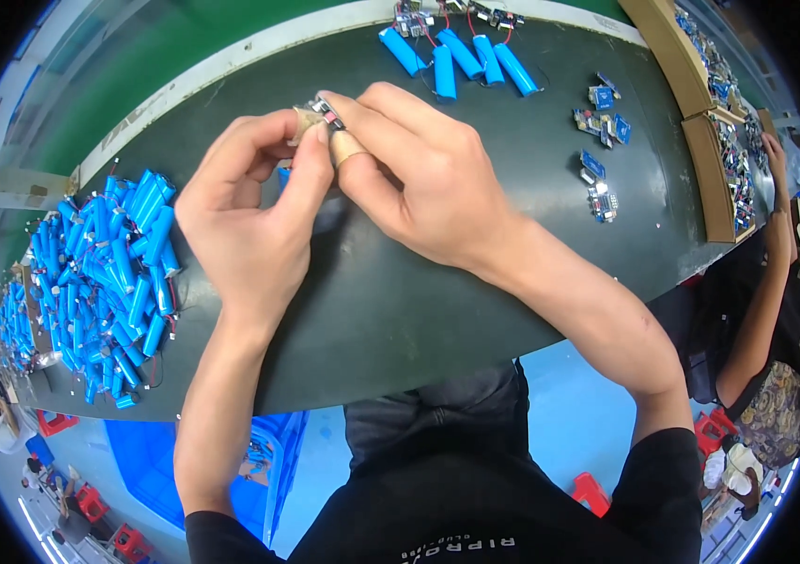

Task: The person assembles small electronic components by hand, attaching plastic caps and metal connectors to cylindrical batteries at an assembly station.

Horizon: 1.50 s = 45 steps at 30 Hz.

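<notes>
A small circuit board (328, 114) with metal parts is pinched between the fingertips of my two hands above the table. My left hand (249, 211) grips it from the left with thumb and forefinger closed. From the right, my right hand (437, 174) holds it the same way. Tan coverings wrap some of the fingertips. Behind my left fingers a bit of a blue cylindrical battery (284, 177) shows; the rest of it is hidden, and whether it is wired to the board I cannot tell.
A big heap of blue batteries (104, 273) lies on the dark green table (400, 320) at left. Several batteries with boards (456, 58) lie at the far edge. Loose boards (602, 127) sit at right, near cardboard boxes (708, 179) of boards. Another person's arm (766, 291) reaches there.
</notes>
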{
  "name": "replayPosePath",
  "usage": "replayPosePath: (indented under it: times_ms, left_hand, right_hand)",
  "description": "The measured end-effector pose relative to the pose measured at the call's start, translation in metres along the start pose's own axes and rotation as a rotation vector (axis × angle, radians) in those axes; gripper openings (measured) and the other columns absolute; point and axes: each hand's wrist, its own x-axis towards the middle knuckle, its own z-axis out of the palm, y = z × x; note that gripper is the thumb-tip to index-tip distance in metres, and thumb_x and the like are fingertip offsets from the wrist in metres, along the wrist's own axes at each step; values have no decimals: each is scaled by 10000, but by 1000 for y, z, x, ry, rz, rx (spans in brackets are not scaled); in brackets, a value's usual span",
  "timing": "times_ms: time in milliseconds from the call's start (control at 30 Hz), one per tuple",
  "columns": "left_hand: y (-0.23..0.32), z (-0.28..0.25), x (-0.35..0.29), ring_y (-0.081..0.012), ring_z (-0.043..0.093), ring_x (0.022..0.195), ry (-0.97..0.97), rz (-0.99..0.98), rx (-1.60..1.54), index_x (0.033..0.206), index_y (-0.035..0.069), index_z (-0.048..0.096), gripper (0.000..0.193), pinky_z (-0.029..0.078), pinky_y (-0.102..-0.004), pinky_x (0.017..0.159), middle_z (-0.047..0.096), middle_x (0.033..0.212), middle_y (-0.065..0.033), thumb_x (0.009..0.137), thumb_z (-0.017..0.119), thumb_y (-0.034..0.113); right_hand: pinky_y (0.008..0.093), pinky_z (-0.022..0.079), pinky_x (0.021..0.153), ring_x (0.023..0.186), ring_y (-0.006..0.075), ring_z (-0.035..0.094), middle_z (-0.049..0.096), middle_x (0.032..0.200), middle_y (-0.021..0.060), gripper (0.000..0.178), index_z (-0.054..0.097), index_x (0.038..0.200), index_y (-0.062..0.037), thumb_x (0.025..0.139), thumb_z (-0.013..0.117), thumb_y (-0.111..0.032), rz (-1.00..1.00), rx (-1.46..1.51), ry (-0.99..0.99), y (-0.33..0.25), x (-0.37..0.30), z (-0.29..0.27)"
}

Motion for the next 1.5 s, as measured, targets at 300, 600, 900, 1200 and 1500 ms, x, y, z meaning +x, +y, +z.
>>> replayPosePath:
  times_ms: [300,600,900,1200,1500]
  left_hand:
    - [1,0,-4,-100,615,783,15,89,59,941,-96,647,115,519,-217,711,648,861,-75,828,669,-81]
    - [0,3,4,-115,630,805,2,145,-30,945,-91,631,126,529,-227,742,646,884,-87,825,670,-90]
    - [2,0,-1,-132,638,817,26,154,-81,948,-92,630,149,536,-239,732,646,908,-110,807,678,-95]
    - [5,-3,1,-137,626,693,-30,300,225,891,-52,636,161,515,-232,645,654,805,-103,751,700,-95]
    - [5,2,3,-139,621,727,69,342,90,906,-67,615,178,516,-235,662,643,839,-110,755,705,-94]
  right_hand:
    - [345,507,579,684,248,605,574,882,105,360,605,1157,62,804,620,-8,-78,-126,-64,-8,4,-6]
    - [322,504,579,672,235,595,585,868,108,374,611,1179,47,808,610,-3,-57,-79,30,-3,7,-4]
    - [314,496,564,641,215,592,599,833,109,343,628,1168,47,830,597,-1,-45,6,39,-5,9,-4]
    - [321,498,578,681,234,597,576,860,113,399,591,1210,57,816,614,0,-70,-127,-105,-13,8,-13]
    - [298,482,546,633,192,587,606,865,120,304,624,1162,68,869,586,-2,-35,15,42,-10,11,-4]
